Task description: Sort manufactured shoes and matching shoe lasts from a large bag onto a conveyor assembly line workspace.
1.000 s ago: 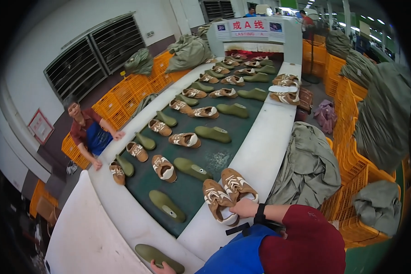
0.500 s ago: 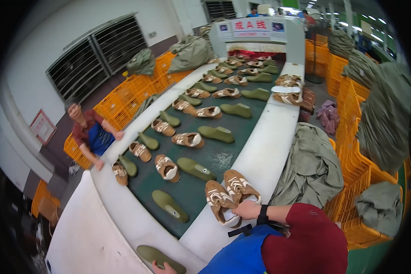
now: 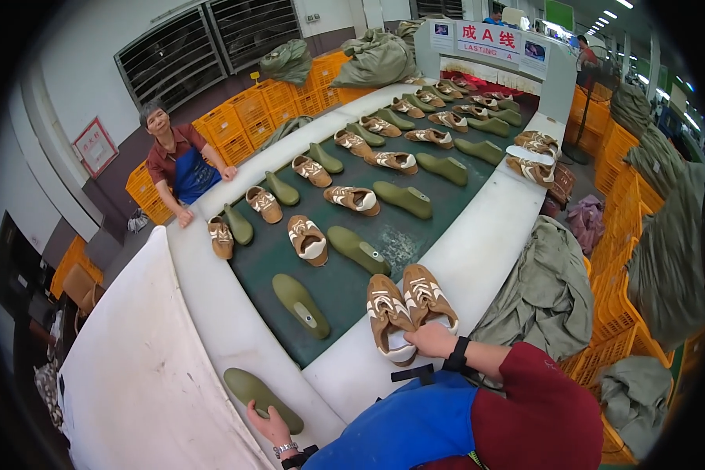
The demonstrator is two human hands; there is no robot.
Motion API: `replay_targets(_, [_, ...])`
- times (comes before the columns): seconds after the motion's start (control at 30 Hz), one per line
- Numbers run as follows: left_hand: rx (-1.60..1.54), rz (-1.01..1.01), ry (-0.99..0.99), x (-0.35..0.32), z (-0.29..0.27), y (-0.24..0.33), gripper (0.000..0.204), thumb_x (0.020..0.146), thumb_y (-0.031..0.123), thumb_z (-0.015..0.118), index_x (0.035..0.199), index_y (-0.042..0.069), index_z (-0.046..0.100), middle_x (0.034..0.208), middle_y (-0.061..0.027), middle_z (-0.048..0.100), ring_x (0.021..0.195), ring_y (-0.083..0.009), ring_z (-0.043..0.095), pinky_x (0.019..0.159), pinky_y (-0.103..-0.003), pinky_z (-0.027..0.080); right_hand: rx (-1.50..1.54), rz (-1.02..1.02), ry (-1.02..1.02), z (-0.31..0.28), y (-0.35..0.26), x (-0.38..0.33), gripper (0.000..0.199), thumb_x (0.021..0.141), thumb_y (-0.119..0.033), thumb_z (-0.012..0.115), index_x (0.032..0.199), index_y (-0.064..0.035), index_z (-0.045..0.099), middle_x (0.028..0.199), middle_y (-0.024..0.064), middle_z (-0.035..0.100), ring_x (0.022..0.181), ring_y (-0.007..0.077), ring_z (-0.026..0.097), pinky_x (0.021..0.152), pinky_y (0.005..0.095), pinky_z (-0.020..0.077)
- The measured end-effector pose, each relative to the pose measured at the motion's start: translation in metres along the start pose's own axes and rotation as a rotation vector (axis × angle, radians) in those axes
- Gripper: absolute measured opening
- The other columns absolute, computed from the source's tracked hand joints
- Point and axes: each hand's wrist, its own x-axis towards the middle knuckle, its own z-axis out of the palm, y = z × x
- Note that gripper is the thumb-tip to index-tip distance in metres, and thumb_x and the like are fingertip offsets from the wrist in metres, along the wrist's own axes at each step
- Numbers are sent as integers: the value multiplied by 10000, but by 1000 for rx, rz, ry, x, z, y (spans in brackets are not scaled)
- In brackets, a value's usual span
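My right hand [image 3: 432, 339] grips the heel end of a pair of brown and white shoe uppers [image 3: 409, 304], which lie on the white ledge [image 3: 478, 258] beside the dark green conveyor belt [image 3: 345, 286]. My left hand [image 3: 269, 424], with a watch on its wrist, holds the near end of an olive green shoe last [image 3: 258, 395] lying on the white ledge at the lower left. Another green last [image 3: 301, 305] lies on the belt between my two hands.
Several brown shoes and green lasts run in rows down the belt toward a white machine hood [image 3: 493, 43]. A person in a blue apron [image 3: 178, 164] leans on the far ledge. Grey-green sacks [image 3: 542, 286] and orange crates [image 3: 615, 313] crowd the right side.
The pair of shoes under my right hand sits slightly farther up and right in view. My left hand stays on the green last. The shoes and lasts on the belt have shifted a little.
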Motion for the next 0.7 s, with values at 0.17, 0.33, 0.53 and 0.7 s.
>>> replay_targets(0.17, [-105,75,4,0,15,-9,428,704,7,542,1117,-34,437,1106,-194,472,1041,-332,450,947,-379,319,27,25,136,19,14,-12,133,704,-148,552,815,-78,533,629,143,576,611,332,594,514,444,443])
replay_targets(0.33, [-29,129,-263,-3,30,65,489,765,50,600,1199,-63,405,1168,-258,469,1038,-344,484,931,-364,376,102,-41,125,31,7,13,138,798,-156,469,833,-57,559,650,162,574,633,338,591,525,460,441])
replay_targets(0.53, [72,462,-538,-1,56,106,482,763,47,601,1194,-57,414,1164,-257,470,1032,-346,486,924,-365,381,101,34,216,32,3,2,124,734,-133,517,772,-51,603,663,148,596,671,317,609,570,420,468])
replay_targets(0.7, [171,628,-650,-4,56,113,475,761,45,602,1190,-52,421,1161,-256,471,1027,-347,488,917,-365,385,35,-17,294,44,9,10,100,743,-140,503,737,-66,569,603,119,574,601,296,603,484,410,447])
